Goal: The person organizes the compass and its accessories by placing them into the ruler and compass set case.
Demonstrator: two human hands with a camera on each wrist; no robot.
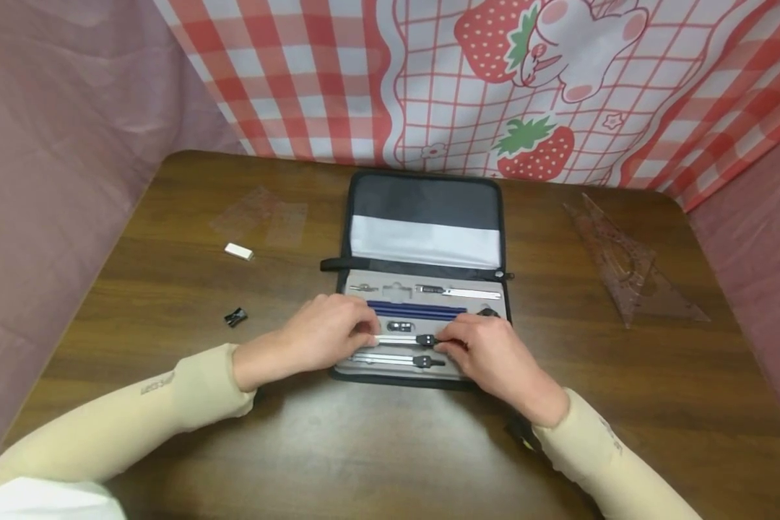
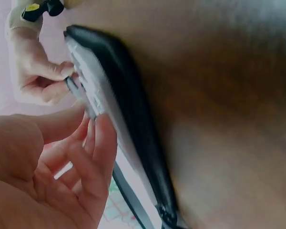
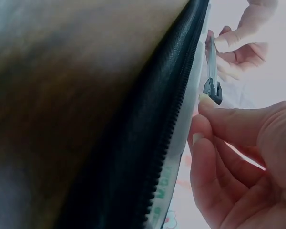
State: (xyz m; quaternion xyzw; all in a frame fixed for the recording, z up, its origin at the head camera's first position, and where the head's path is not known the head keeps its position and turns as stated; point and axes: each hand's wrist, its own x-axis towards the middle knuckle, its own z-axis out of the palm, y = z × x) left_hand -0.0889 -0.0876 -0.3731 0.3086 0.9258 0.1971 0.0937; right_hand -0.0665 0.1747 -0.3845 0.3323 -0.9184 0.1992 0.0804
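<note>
An open zip case [image 1: 425,198] lies on the table, its tray fitted with drawing tools. Between both hands a silver compass [image 1: 399,339] with a black head is held level, just over the tray. My left hand [image 1: 328,332] pinches its leg ends between thumb and fingers. At the black head, my right hand [image 1: 494,354] pinches the small handle. A second compass [image 1: 393,360] lies in the tray nearer the front edge. Behind the held one are a small sharpener-like metal piece [image 1: 399,327] and blue pencils [image 1: 419,310]. The right wrist view shows the held compass [image 3: 212,67] raised off the tray.
On the left lie a white eraser [image 1: 238,251], a small black sharpener-like piece [image 1: 236,317] and clear plastic sheets [image 1: 286,220]. Transparent set squares [image 1: 630,267] lie on the right. A strawberry-patterned cloth [image 1: 338,79] hangs along the table's back edge.
</note>
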